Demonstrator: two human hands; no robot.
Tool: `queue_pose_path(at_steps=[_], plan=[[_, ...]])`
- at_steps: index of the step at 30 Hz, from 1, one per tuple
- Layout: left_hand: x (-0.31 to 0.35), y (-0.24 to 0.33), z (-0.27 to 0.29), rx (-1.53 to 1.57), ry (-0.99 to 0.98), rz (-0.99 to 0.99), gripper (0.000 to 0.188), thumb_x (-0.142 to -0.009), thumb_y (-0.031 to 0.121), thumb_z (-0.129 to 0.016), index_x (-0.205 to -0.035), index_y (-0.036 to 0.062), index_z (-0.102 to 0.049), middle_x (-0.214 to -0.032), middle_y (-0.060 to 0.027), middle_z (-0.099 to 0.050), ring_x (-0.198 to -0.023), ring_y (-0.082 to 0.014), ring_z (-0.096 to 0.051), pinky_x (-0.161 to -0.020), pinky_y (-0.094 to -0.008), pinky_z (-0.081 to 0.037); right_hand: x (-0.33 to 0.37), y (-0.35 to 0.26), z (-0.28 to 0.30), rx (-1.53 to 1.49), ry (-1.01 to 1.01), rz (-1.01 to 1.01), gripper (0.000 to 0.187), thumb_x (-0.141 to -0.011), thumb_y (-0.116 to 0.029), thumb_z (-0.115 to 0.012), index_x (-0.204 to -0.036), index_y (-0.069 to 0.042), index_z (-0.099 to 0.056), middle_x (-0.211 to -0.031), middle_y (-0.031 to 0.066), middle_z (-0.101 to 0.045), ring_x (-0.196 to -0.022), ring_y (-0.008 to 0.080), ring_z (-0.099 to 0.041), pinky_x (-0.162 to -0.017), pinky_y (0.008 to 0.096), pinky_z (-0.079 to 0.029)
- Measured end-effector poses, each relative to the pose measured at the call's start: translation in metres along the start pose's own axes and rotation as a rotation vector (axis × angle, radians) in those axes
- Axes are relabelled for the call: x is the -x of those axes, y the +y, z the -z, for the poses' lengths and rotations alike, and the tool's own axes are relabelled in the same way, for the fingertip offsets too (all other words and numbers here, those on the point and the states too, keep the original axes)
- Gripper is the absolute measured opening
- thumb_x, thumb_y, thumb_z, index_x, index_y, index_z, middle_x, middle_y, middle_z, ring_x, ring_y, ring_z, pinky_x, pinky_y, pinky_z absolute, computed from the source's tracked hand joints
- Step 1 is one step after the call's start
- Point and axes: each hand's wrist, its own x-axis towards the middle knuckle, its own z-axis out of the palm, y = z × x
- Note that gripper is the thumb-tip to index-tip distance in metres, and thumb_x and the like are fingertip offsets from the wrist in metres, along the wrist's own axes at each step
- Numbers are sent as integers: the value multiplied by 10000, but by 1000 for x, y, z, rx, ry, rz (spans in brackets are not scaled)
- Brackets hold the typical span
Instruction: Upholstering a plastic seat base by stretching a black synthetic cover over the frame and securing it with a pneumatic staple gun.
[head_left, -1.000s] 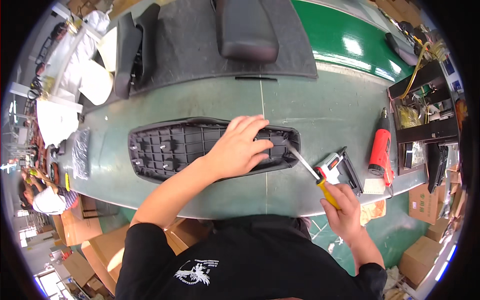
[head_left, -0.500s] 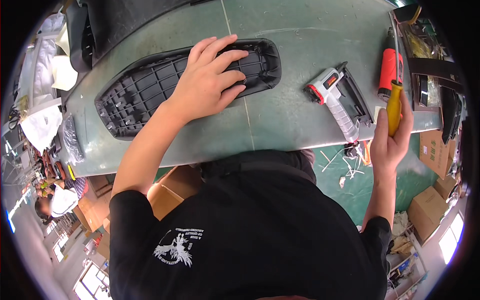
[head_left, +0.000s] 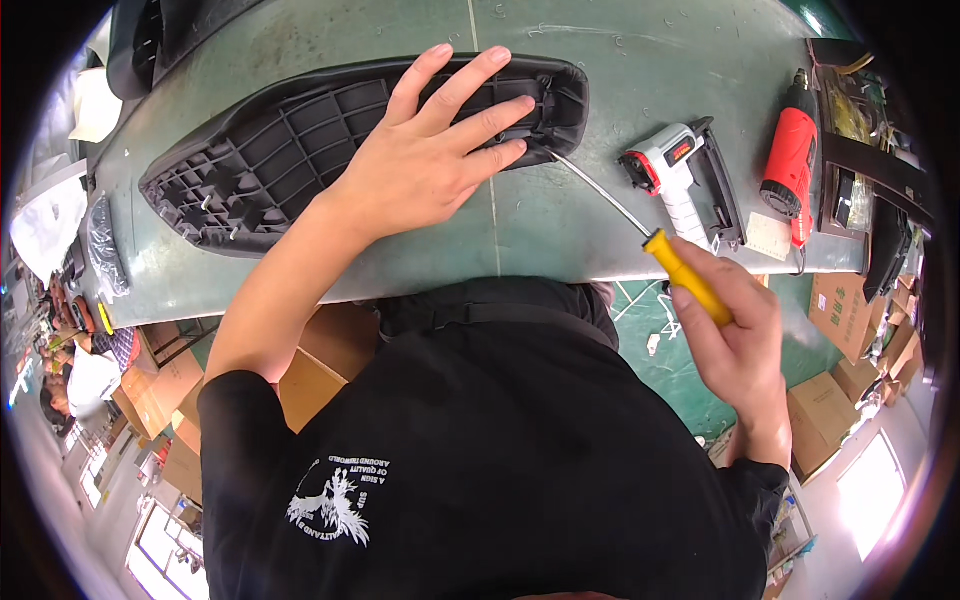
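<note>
A long black seat [head_left: 330,125] lies underside up on the green table, its ribbed plastic base showing and dark covering wrapped round the rim. My left hand [head_left: 425,165] rests on the right half of it, fingers spread across the ribs and edge. In my right hand [head_left: 730,330] is a screwdriver [head_left: 690,277] with a yellow handle and a thin metal shaft. Its tip meets the near edge of the seat at the right end, close to my left fingertips. Exactly what the tip touches is too small to tell.
A grey and red staple gun [head_left: 680,175] lies right of the seat, with a red heat gun [head_left: 790,150] farther right. Loose staples dot the green table [head_left: 400,270]. Cardboard boxes [head_left: 825,420] stand on the floor at the right. Black material [head_left: 215,30] lies at the far left.
My right hand has swung the screwdriver down and left from beside the heat gun to the seat's edge. My left hand stays on the seat, its fingers spread a little wider.
</note>
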Motion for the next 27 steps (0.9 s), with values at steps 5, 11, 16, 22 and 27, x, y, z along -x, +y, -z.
queue_pose_path(at_steps=[5,11,16,22,27], plan=[[0,0,19,32,-10,10,332,-817,262,-848,-1122,157,-770,-1525,15,-588,-1560,-330,-360,-1274,-571,-235,-8,-9,-18,26,25,-140,381,-940,0,-733,-1321,5,-714,-893,156,-710,-732,221,-669,-695,333,-530],[-39,-27,95,-264,6,141,324,-927,260,-754,-1118,1,-722,-1290,-183,-664,-1187,-375,-642,-1021,-458,-509,-25,-41,5,206,-138,-233,396,-975,-9,-702,-1370,3,-695,-969,150,-741,-778,159,-668,-741,296,-523],[-20,-64,54,-70,-108,322,299,-997,306,-660,-846,48,-658,-774,-174,-699,-775,-411,-696,-747,-472,-563,-41,-64,6,179,-95,-278,389,-974,-11,-701,-1362,20,-697,-1026,134,-767,-852,132,-682,-793,286,-534],[-10,-68,30,-185,-12,315,264,-924,331,-769,-896,98,-646,-881,-60,-685,-829,-283,-680,-773,-432,-536,-68,-97,21,213,-252,-472,378,-994,-5,-677,-1369,41,-685,-1130,140,-775,-984,124,-682,-894,274,-529],[-5,-64,27,-131,121,294,306,-945,342,-750,-835,106,-589,-714,-49,-597,-713,-272,-640,-682,-406,-494,-84,-106,24,192,-288,-490,386,-990,11,-670,-1374,49,-678,-1185,159,-776,-1060,143,-693,-952,275,-522]])
